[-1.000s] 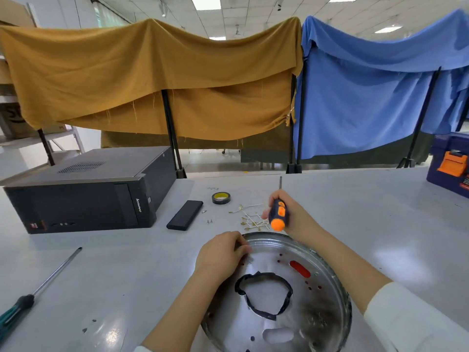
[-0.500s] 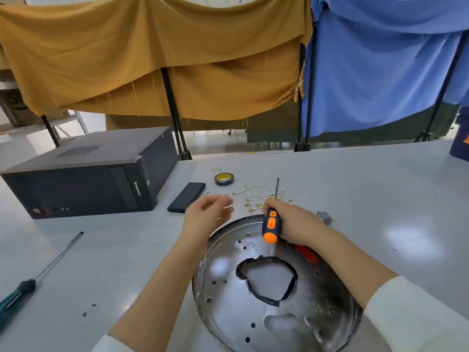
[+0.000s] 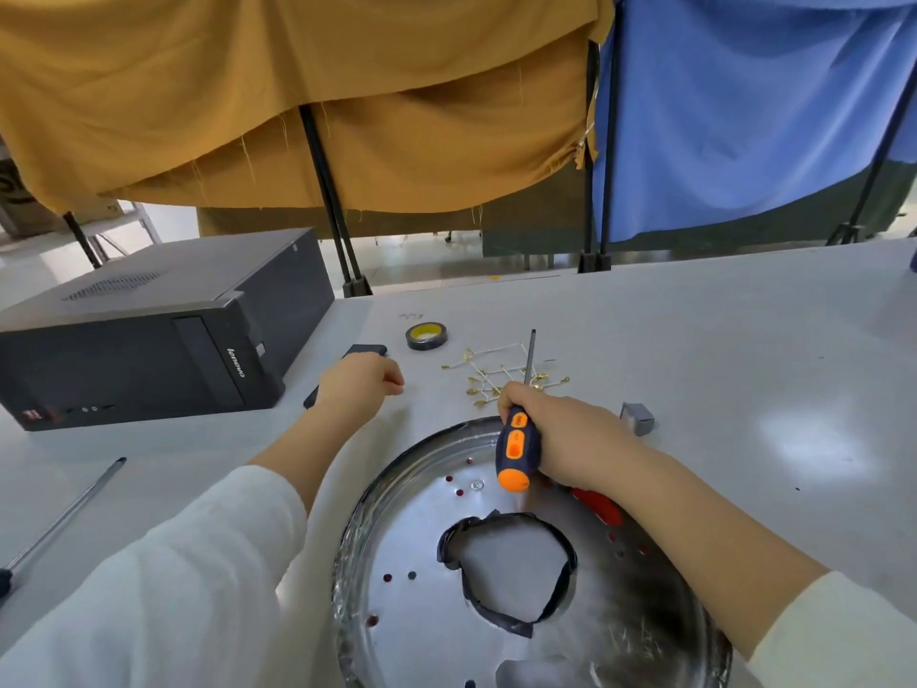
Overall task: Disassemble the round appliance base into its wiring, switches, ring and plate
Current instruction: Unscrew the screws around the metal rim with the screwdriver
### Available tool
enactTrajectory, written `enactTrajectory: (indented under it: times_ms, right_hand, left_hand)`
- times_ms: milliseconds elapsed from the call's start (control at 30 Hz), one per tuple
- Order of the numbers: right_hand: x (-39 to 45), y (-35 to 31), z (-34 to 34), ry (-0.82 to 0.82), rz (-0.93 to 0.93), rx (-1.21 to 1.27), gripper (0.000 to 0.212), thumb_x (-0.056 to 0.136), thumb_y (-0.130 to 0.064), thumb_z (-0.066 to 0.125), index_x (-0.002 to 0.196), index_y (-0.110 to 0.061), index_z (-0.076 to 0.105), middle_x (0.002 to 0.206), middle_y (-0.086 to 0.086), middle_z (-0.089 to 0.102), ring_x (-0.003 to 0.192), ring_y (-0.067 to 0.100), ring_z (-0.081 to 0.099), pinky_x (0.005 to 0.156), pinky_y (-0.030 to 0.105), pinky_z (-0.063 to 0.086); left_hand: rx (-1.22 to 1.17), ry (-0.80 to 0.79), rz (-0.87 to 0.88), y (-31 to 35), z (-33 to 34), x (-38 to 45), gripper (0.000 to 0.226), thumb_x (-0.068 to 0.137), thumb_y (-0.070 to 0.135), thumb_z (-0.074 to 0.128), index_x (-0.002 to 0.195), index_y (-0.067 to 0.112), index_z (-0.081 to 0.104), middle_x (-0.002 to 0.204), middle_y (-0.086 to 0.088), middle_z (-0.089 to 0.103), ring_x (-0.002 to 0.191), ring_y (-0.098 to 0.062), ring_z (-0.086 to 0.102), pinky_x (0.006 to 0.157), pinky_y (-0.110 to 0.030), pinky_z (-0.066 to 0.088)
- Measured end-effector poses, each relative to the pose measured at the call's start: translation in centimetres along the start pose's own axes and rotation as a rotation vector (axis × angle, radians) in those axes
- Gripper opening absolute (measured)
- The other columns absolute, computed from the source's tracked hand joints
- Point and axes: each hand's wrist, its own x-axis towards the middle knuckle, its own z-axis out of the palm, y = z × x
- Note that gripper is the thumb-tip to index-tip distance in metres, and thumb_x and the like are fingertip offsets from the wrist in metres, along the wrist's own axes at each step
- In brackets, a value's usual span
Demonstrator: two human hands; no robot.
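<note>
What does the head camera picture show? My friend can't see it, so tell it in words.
A person's right hand grips an orange-handled screwdriver over a round metal plate on a grey table. The left hand reaches toward a black phone; a computer case sits left.

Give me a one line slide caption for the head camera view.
Right hand grips an orange screwdriver over the round metal plate; left hand reaches toward the table.

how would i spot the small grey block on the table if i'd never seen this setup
Start at the round metal plate nearest the person, then look just past its far right rim, beyond the right hand gripping the orange screwdriver. The small grey block sits alone there on the white table. Unlike the gold-tipped wires to its left, it is a solid, boxy, plain grey piece.
</note>
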Motion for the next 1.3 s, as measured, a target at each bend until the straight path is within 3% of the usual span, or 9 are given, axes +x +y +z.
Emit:
enactTrajectory:
  times_ms: [67,133,233,433,567,933,1100,1300]
  right_hand:
    - [0.0,0.0,0.0,0.003,0.012,-0.003,0.032,0.081,-0.016,0.05,0.09,-0.04,0.03,0.084,-0.004,0.057,0.075,0.022,0.055,0.068,0.037,0.046]
    - [0.0,-0.1,0.1,0.006,0.012,-0.014,0.031,0.08,-0.015,0.049,0.092,-0.038,0.031,0.084,-0.004,0.058,0.074,0.022,0.054,0.065,0.035,0.043]
    - [-0.1,-0.1,0.0,0.008,0.006,-0.025,0.03,0.08,-0.015,0.047,0.092,-0.037,0.032,0.08,-0.004,0.057,0.069,0.021,0.05,0.057,0.031,0.036]
    - [-0.1,-0.2,-0.1,0.003,0.001,-0.034,0.03,0.081,-0.015,0.048,0.092,-0.037,0.03,0.078,-0.005,0.055,0.067,0.019,0.048,0.057,0.032,0.037]
    - [-0.2,-0.3,-0.2,0.001,0.005,-0.044,0.03,0.081,-0.016,0.048,0.091,-0.038,0.03,0.08,-0.005,0.056,0.064,0.016,0.046,0.051,0.028,0.031]
    - [-0.1,-0.2,0.0,0.012,0.003,-0.04,0.035,0.08,-0.015,0.05,0.088,-0.041,0.027,0.081,-0.005,0.058,0.069,0.02,0.05,0.054,0.03,0.033]
    - [0.0,-0.1,0.1,0.011,0.007,-0.035,0.036,0.079,-0.015,0.05,0.089,-0.041,0.028,0.081,-0.005,0.058,0.068,0.019,0.05,0.054,0.03,0.033]
    - [0.1,0.1,0.2,0.02,-0.001,-0.033,0.038,0.08,-0.015,0.05,0.088,-0.043,0.026,0.082,-0.005,0.057,0.07,0.02,0.051,0.054,0.029,0.033]
  left_hand:
    - [0.237,0.016,0.13,1.0,0.4,1.5,0.015,0.091,0.025,0.059,0.102,0.029,0.068,0.103,0.005,0.061,0.103,-0.016,0.049,0.066,-0.027,0.039]
    - [0.33,-0.025,0.158,1.2,1.0,2.5,0.015,0.091,0.028,0.058,0.102,0.032,0.068,0.105,0.003,0.058,0.105,-0.018,0.048,0.071,-0.028,0.042]
    - [0.217,-0.117,0.098,0.7,1.5,3.8,0.014,0.088,0.027,0.061,0.097,0.033,0.069,0.106,-0.001,0.058,0.1,-0.021,0.053,0.082,-0.032,0.048]
    - [0.109,-0.205,0.135,-0.2,1.3,4.6,0.015,0.086,0.018,0.065,0.095,0.027,0.073,0.092,0.006,0.061,0.085,-0.014,0.054,0.082,-0.03,0.05]
    - [0.061,-0.197,0.132,-0.5,1.4,4.5,0.017,0.086,0.016,0.065,0.096,0.027,0.073,0.084,0.011,0.056,0.082,-0.013,0.054,0.079,-0.026,0.049]
    - [0.086,-0.189,0.156,-0.7,1.5,4.4,0.027,0.087,0.005,0.057,0.094,0.026,0.072,0.08,0.014,0.059,0.07,-0.002,0.049,0.068,-0.017,0.04]
    - [0.065,-0.21,0.155,-0.8,1.4,4.3,0.019,0.087,0.014,0.063,0.1,0.025,0.071,0.096,0.005,0.064,0.086,-0.012,0.056,0.079,-0.024,0.048]
    - [-0.079,-0.125,0.138,-0.2,0.0,2.7,0.03,0.091,0.011,0.058,0.118,0.022,0.061,0.111,0.004,0.064,0.1,-0.016,0.057,0.088,-0.029,0.047]
